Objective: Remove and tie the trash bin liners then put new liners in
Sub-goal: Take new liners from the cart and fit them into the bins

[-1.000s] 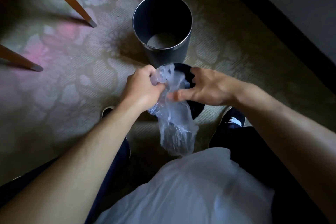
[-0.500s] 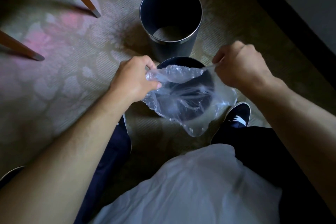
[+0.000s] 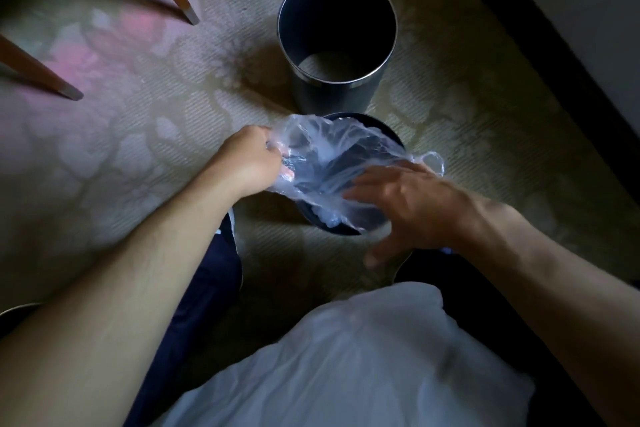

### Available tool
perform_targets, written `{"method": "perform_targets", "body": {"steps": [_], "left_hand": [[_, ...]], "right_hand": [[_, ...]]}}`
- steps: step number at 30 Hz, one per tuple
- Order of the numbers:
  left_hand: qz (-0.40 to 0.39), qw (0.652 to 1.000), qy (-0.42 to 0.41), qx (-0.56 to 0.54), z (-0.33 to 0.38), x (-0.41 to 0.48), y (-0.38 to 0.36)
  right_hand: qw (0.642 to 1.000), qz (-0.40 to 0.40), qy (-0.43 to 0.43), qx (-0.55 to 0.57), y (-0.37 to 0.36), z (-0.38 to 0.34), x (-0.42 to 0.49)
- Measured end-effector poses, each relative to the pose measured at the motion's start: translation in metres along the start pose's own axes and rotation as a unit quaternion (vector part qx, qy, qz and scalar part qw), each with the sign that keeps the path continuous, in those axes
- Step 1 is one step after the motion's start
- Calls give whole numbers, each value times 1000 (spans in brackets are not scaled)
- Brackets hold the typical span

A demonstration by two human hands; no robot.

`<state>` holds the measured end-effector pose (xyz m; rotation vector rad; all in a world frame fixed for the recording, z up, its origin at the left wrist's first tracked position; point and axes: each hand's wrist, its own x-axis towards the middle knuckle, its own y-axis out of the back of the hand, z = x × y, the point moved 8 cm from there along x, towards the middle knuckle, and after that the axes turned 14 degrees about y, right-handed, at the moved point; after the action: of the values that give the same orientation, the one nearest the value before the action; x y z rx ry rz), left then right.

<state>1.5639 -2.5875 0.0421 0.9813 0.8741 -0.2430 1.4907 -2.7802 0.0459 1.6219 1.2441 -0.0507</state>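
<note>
Carpet point(image 3: 138, 156) — liner point(image 3: 332, 152) in grip of left hand point(image 3: 247, 163), over bin point(image 3: 374, 121).

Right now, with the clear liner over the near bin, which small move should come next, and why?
Probably the right hand should pinch the liner's loose right edge and draw it over the near bin's rim. The left hand grips the left edge; the right is open, the plastic crumpled across the opening.
</note>
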Motion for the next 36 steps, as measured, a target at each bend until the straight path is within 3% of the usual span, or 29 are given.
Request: {"method": "perform_targets", "body": {"steps": [2, 5, 6, 7, 8, 9, 10, 11, 13, 19, 24, 27, 31, 36], "left_hand": [[-9, 1000, 11, -15, -1, -2, 2], [-4, 1000, -2, -20, 11, -19, 12], [56, 998, -39, 4, 21, -32, 23], [160, 979, -125, 27, 37, -53, 38], [255, 935, -243, 32, 55, -81, 47], [283, 892, -350, 32, 68, -107, 42], [250, 871, -420, 49, 73, -115, 26], [185, 871, -447, 81, 74, -113, 4], [97, 881, -439, 150, 63, -96, -35], [69, 889, -367, 266, 33, -66, -62], [-55, 886, -259, 381, 6, -51, -89], [-99, 886, -244, 381, -10, -49, -99], [-119, 929, -224, 271, -17, -48, -107], [-95, 903, -229, 350, -25, -44, -125]], "right_hand": [[996, 74, -4, -41, 6, 8, 5], [986, 164, -25, -16, 25, 13, 4], [985, 172, -19, -16, 28, 10, 4], [984, 177, -13, -11, 29, 9, 5], [983, 181, -9, -6, 29, 9, 5], [984, 180, -5, -6, 28, 8, 6], [984, 177, -5, -12, 26, 8, 6], [984, 174, -8, -24, 24, 9, 6], [987, 159, -7, -28, 22, 11, 6], [993, 114, 21, -12, 11, 8, 8], [996, 87, 19, -15, -7, 8, 2], [999, 33, -11, 9, -26, 16, -1], [999, -39, -19, 27, -43, 15, -5], [991, -86, -61, 77, -69, 13, -9]]}}
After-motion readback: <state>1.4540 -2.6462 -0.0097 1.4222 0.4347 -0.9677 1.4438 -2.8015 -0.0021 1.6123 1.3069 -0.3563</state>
